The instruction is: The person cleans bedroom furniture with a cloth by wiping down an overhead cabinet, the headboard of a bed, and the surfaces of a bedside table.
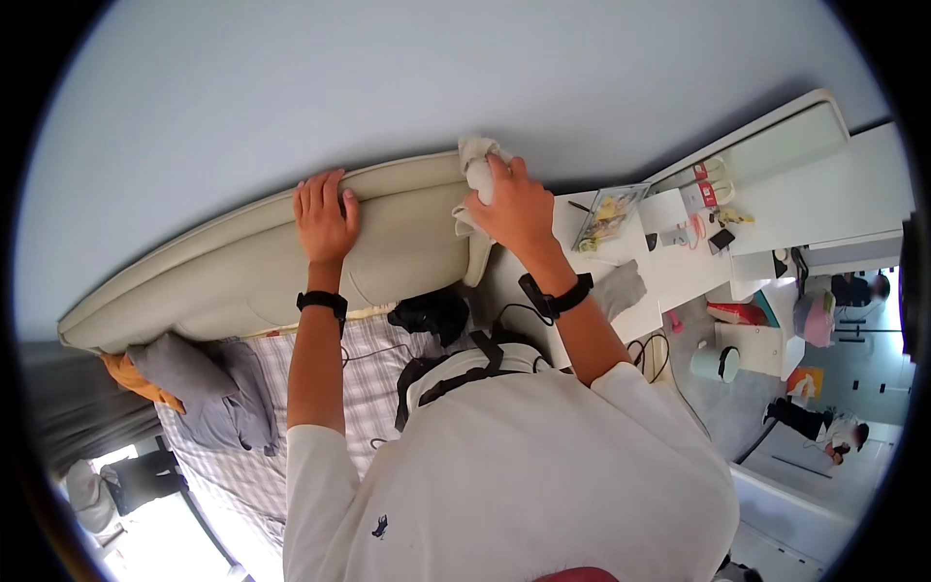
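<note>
A cream padded headboard (262, 247) runs along the wall behind the bed. My left hand (326, 215) lies on its top edge, fingers spread a little and holding nothing. At the headboard's right end, my right hand (516, 206) grips a whitish cloth (475, 160) against the top corner. Part of the cloth hangs down the front of the headboard below my fingers.
A plaid bed (320, 373) with grey pillows (184, 369) and a black item (430, 315) lies below. On the right, a white desk (621, 296) holds a picture frame (609, 215), a grey cloth (621, 289) and a phone (721, 241). Two people are at the far right.
</note>
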The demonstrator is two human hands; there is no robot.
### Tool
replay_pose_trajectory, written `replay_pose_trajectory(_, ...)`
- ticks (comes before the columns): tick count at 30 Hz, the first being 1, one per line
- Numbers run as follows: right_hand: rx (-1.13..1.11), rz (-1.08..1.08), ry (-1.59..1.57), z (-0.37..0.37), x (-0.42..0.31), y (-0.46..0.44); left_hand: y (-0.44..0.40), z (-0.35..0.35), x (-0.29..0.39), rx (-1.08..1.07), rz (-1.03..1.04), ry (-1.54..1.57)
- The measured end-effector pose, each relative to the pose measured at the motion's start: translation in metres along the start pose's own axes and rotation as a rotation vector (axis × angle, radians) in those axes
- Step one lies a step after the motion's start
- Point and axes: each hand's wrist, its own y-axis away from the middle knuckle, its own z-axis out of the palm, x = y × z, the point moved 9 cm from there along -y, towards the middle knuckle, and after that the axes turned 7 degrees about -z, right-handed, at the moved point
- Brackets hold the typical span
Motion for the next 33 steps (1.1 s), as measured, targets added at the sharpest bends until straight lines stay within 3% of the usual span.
replay_pose_trajectory(7, -0.124, 0.115, -0.113, -0.004, 0.015, 0.046, 0.005, -0.005, 0.002, -0.033, -0.001, -0.041)
replay_pose_trajectory(11, -0.103, 0.05, -0.204, -0.007, 0.019, 0.048, 0.004, -0.003, 0.002, -0.009, 0.001, -0.016)
replay_pose_trajectory(13, 0.148, 0.007, -0.27, -0.032, 0.017, 0.038, 0.007, -0.003, 0.003, -0.003, 0.013, -0.012)
replay_pose_trajectory(17, 0.241, -0.003, -0.242, 0.0, 0.035, 0.019, 0.004, -0.004, 0.005, -0.001, 0.009, -0.013)
replay_pose_trajectory(19, 0.298, 0.086, -0.435, 0.015, 0.052, 0.022, 0.004, -0.005, 0.005, -0.001, 0.014, -0.02)
replay_pose_trajectory(25, 0.118, 0.309, -0.716, 0.028, 0.067, 0.056, 0.007, -0.008, 0.006, -0.001, 0.01, -0.029)
replay_pose_trajectory(28, 0.12, 0.311, -0.717, 0.061, 0.083, 0.082, 0.007, -0.005, 0.004, -0.017, -0.011, -0.025)
replay_pose_trajectory(33, 0.151, 0.247, -0.687, 0.036, 0.078, 0.068, 0.007, -0.005, 0.005, 0.001, 0.019, -0.055)
